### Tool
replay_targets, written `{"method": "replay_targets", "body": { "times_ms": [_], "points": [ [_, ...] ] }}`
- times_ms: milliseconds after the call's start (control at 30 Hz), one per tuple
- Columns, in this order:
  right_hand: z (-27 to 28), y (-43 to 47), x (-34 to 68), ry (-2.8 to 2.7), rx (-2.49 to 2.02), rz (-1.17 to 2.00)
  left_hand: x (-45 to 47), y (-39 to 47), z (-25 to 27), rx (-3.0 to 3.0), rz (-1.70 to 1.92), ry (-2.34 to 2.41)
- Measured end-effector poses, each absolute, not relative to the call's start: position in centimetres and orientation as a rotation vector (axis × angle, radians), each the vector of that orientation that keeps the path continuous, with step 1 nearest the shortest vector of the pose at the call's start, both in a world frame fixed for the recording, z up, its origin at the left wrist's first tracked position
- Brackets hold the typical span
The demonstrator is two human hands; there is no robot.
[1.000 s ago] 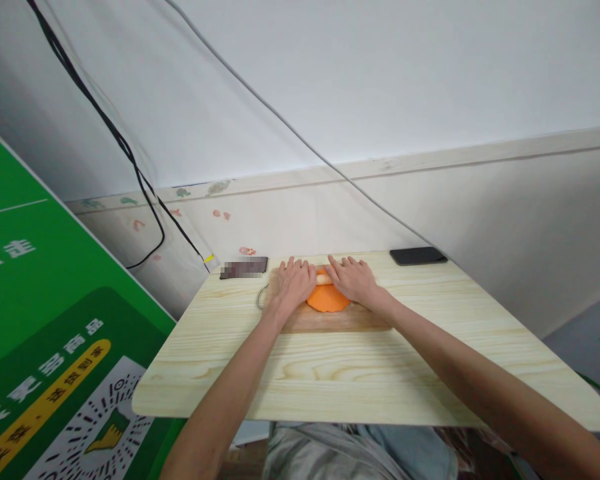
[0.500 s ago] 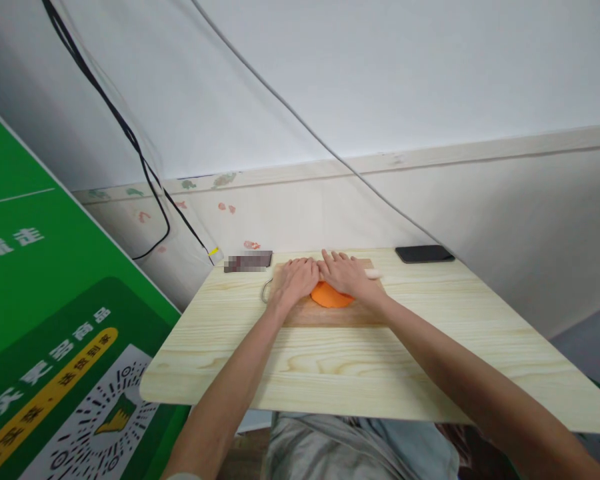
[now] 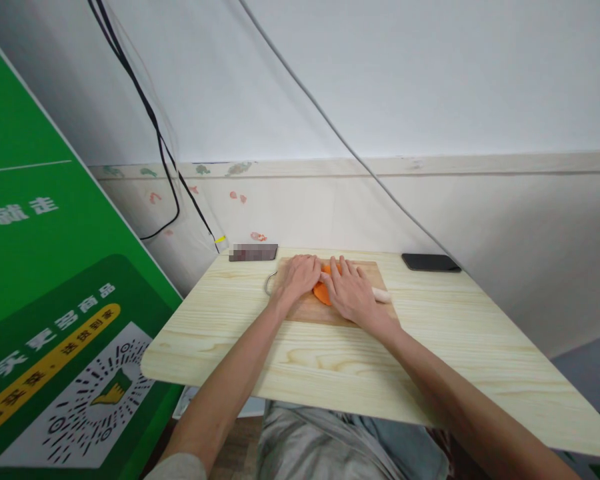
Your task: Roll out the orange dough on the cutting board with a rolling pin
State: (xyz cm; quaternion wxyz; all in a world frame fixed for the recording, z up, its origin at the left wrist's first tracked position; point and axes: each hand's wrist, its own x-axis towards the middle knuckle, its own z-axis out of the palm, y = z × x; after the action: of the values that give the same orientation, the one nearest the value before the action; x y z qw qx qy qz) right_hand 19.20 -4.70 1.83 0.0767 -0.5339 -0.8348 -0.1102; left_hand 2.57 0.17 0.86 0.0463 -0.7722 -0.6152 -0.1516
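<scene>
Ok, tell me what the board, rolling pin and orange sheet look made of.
Board: probably matte wood, from its brown, grainy-looking surface. Rolling pin: likely smooth wood, by its pale end; mostly hidden. Orange sheet: matte, perhaps dough or clay, by its even colour and flattened look.

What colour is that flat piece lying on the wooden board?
The flat piece is bright orange; it shows best in the head view, partly covered.

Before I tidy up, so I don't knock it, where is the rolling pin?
In the head view, the rolling pin is over the wooden board, partly hidden by the right hand; its pale end shows right of that hand, near the board's right edge.
</scene>
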Motion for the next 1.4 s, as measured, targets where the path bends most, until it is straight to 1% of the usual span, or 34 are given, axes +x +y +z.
{"method": "replay_targets", "body": {
  "times_ms": [233, 367, 433, 533, 700, 800, 933, 1200, 1400],
  "points": [
    [3.9, 0.1, 19.5, -2.603, -1.809, -0.096, 2.3, 0.4, 0.6, -2.391, -0.456, -1.807],
    [4.7, 1.8, 19.5, -2.637, -1.835, 0.001, 2.5, 0.2, 0.9, -2.373, -0.463, -1.835],
    [4.8, 1.7, 19.5, -2.65, -1.812, -0.018, 2.6, 0.2, 1.0, -2.369, -0.485, -1.867],
    [4.5, 0.2, 19.5, -2.643, -1.744, -0.146, 2.7, 0.3, 1.0, -2.372, -0.522, -1.901],
    [2.8, -3.7, 19.2, -2.488, -1.632, -0.328, 2.7, 0.4, 0.8, -2.354, -0.589, -1.947],
    [1.9, -5.2, 19.4, -2.497, -1.546, -0.376, 2.6, 0.4, 0.9, -2.346, -0.603, -1.97],
    [1.8, -5.2, 20.0, -2.547, -1.496, -0.336, 2.5, 0.5, 0.9, -2.35, -0.613, -1.97],
    [3.9, 0.2, 20.3, -2.581, -1.774, -0.12, 2.4, 0.7, 0.6, -2.358, -0.616, -1.938],
    [4.7, 1.9, 20.1, -2.525, -1.844, -0.011, 2.5, 0.8, 0.4, -2.352, -0.661, -1.941]
  ]
}}
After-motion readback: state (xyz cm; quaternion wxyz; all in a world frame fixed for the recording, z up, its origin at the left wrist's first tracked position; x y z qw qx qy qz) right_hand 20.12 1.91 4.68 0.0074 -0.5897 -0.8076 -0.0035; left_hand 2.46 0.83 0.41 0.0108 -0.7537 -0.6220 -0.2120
